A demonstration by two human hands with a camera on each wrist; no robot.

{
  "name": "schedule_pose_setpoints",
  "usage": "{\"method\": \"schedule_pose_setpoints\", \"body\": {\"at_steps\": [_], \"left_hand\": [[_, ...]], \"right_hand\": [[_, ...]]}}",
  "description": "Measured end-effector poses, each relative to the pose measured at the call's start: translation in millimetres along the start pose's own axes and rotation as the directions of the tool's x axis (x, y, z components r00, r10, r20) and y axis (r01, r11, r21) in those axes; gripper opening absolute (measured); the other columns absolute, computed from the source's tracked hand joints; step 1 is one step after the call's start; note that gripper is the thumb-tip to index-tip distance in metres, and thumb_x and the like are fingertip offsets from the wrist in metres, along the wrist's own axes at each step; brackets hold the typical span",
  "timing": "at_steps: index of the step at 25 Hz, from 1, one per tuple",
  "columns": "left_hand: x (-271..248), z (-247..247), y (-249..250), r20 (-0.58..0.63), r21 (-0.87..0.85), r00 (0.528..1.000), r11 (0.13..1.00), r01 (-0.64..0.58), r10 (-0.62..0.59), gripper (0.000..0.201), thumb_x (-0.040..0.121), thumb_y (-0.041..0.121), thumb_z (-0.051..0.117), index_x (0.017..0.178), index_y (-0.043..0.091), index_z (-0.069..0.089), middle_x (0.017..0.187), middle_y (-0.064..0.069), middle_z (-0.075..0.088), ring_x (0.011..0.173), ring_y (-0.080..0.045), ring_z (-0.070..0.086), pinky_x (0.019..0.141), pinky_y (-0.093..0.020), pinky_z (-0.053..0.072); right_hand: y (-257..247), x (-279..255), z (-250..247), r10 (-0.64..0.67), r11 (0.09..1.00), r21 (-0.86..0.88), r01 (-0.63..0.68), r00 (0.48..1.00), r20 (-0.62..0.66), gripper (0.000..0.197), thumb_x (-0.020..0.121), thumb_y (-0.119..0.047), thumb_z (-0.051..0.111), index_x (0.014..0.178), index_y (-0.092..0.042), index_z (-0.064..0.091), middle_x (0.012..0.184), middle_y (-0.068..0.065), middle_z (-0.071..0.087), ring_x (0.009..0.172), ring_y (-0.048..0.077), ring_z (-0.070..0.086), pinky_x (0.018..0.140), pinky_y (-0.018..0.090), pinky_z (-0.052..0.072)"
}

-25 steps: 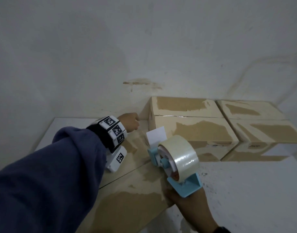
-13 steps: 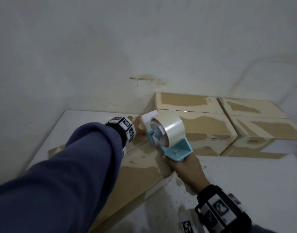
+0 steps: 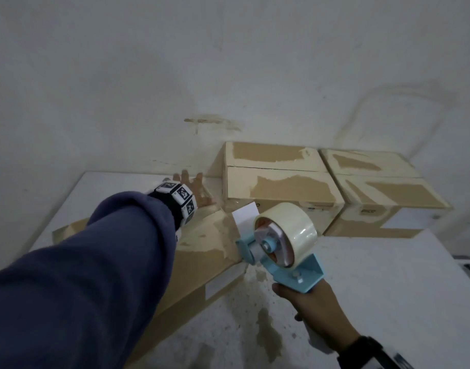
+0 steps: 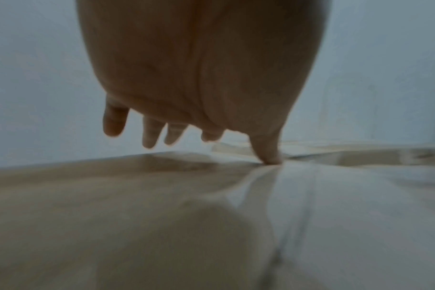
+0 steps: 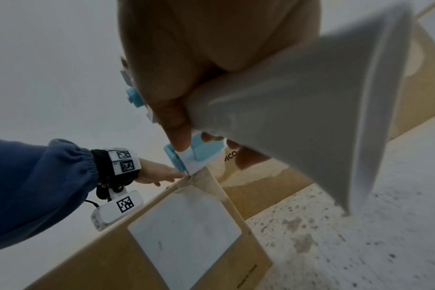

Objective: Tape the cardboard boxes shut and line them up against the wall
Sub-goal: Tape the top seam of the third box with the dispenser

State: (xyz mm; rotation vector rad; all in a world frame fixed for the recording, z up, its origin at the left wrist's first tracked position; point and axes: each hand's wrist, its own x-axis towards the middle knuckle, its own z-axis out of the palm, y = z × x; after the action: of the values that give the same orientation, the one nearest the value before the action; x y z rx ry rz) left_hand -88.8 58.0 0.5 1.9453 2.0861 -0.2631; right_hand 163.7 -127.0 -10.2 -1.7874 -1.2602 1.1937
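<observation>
A flat cardboard box lies at an angle on the white table, glossy tape running along its top. My left hand reaches to the box's far end with fingers spread and straight, and the thumb presses the tape down. My right hand grips the handle of a blue tape dispenser with a clear roll, held just off the box's right edge. In the right wrist view the dispenser's blade end sits at the box's corner, beside my left hand.
Two more cardboard boxes stand side by side against the back wall. The white table is speckled and stained near my right hand. Its left part runs up to the wall.
The dispenser went out to the box's far end beside my left hand, then came back towards me and to the right. My left hand's fingers have spread out straight.
</observation>
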Motion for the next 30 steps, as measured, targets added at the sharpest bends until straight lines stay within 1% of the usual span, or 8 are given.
{"method": "schedule_pose_setpoints", "body": {"at_steps": [2, 3, 7, 9, 14, 17, 22, 30], "left_hand": [[-27, 2, 16, -0.090, 0.022, 0.990, 0.994, -0.108, 0.110, 0.078, 0.089, 0.044, 0.049, 0.150, 0.022, 0.007, 0.159, -0.010, 0.001, 0.146, -0.031, 0.002, 0.117, -0.052, 0.013], [-46, 5, 26, -0.063, 0.051, 0.976, 0.978, -0.204, 0.207, 0.079, 0.088, 0.038, 0.050, 0.150, 0.020, 0.006, 0.159, -0.009, -0.002, 0.146, -0.028, -0.002, 0.117, -0.052, 0.011], [-101, 38, 55, 0.049, 0.027, 0.915, 0.916, -0.401, 0.400, 0.103, 0.072, 0.049, 0.068, 0.150, 0.024, 0.005, 0.157, 0.000, -0.002, 0.145, -0.025, -0.007, 0.113, -0.058, 0.004], [-98, 52, 55, 0.020, 0.004, 0.918, 0.918, -0.396, 0.396, 0.102, 0.071, 0.051, 0.068, 0.149, 0.025, 0.009, 0.157, 0.002, 0.002, 0.145, -0.024, -0.004, 0.112, -0.060, 0.005], [-86, 65, 50, 0.025, 0.035, 0.958, 0.958, -0.285, 0.284, 0.082, 0.086, 0.043, 0.051, 0.150, 0.027, 0.004, 0.159, 0.002, -0.008, 0.146, -0.025, -0.013, 0.110, -0.063, 0.003], [-78, 60, 38, 0.026, 0.033, 0.982, 0.982, -0.187, 0.186, 0.078, 0.088, 0.045, 0.049, 0.150, 0.025, 0.006, 0.159, 0.002, -0.009, 0.146, -0.024, -0.014, 0.111, -0.062, 0.001], [-76, 58, 35, 0.005, 0.012, 0.988, 0.988, -0.155, 0.155, 0.076, 0.089, 0.045, 0.048, 0.150, 0.028, 0.006, 0.159, 0.004, -0.009, 0.146, -0.023, -0.012, 0.112, -0.062, 0.003], [-79, 58, 37, 0.003, 0.032, 0.990, 0.990, -0.138, 0.138, 0.073, 0.090, 0.048, 0.045, 0.149, 0.035, 0.005, 0.159, 0.006, -0.013, 0.146, -0.021, -0.013, 0.114, -0.060, -0.002]], "right_hand": [[4, -1, -1, -0.032, 0.999, 0.000, 0.032, 0.999, 0.011, 0.026, 0.074, -0.016, 0.076, 0.082, -0.029, 0.056, 0.084, -0.008, 0.064, 0.073, 0.010, 0.059, 0.062, 0.028, 0.047], [7, -2, -2, -0.055, 0.998, -0.013, 0.056, 0.998, 0.032, 0.027, 0.074, -0.015, 0.077, 0.081, -0.031, 0.055, 0.083, -0.010, 0.064, 0.073, 0.008, 0.059, 0.063, 0.026, 0.047], [8, 1, -9, -0.094, 0.994, -0.050, 0.100, 0.989, 0.111, 0.030, 0.074, -0.012, 0.075, 0.082, -0.034, 0.056, 0.087, -0.016, 0.062, 0.079, 0.002, 0.058, 0.066, 0.020, 0.045], [8, 7, -12, -0.092, 0.993, -0.067, 0.101, 0.987, 0.131, 0.025, 0.074, -0.011, 0.074, 0.086, -0.029, 0.062, 0.090, -0.009, 0.066, 0.078, 0.007, 0.061, 0.067, 0.024, 0.049], [-5, 20, -10, -0.077, 0.995, -0.052, 0.091, 0.971, 0.227, 0.013, 0.076, -0.006, 0.069, 0.080, -0.015, 0.061, 0.070, 0.003, 0.061, 0.050, 0.012, 0.055, 0.044, 0.018, 0.044], [-22, 31, 3, -0.096, 0.994, -0.017, 0.105, 0.958, 0.269, 0.010, 0.076, -0.006, 0.066, 0.076, -0.013, 0.058, 0.060, 0.004, 0.052, 0.049, 0.018, 0.048, 0.045, 0.026, 0.042], [-26, 35, -7, -0.087, 0.996, 0.058, 0.074, 0.961, 0.263, 0.014, 0.071, -0.003, 0.063, 0.074, -0.017, 0.058, 0.050, -0.007, 0.048, 0.044, 0.014, 0.041, 0.045, 0.025, 0.036], [14, 23, -31, 0.003, 0.998, 0.066, -0.019, 0.974, 0.228, 0.017, 0.066, -0.002, 0.063, 0.080, -0.011, 0.062, 0.059, 0.001, 0.054, 0.053, 0.017, 0.041, 0.050, 0.029, 0.035]]}}
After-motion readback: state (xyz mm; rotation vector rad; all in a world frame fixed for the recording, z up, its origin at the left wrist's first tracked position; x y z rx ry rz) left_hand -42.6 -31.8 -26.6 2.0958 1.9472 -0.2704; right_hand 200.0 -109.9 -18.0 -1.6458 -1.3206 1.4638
